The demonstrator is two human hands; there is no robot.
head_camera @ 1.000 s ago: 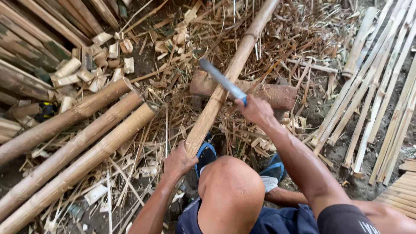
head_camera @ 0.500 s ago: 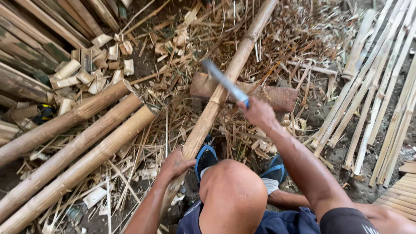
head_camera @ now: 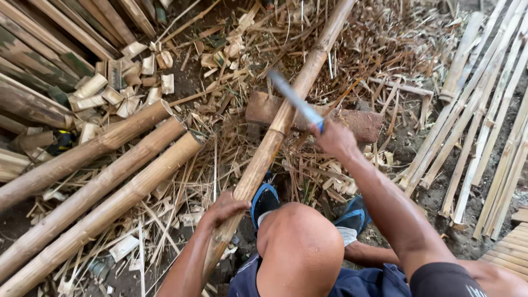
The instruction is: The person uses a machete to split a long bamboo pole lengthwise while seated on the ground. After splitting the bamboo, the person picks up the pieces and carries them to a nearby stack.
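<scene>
My left hand (head_camera: 223, 208) grips the pole (head_camera: 278, 127) on the block (head_camera: 363, 122), my right hand (head_camera: 334, 137) clamps the blurred blade (head_camera: 294, 100), raised; the pole looks whole, probably barely trimmed.

Three thick bamboo poles (head_camera: 104, 181) are blocking the ground to the left, split slats (head_camera: 484, 121) are crowding the right, and a wooden block (head_camera: 357, 122) is lying across beneath the long pole (head_camera: 275, 137).
</scene>
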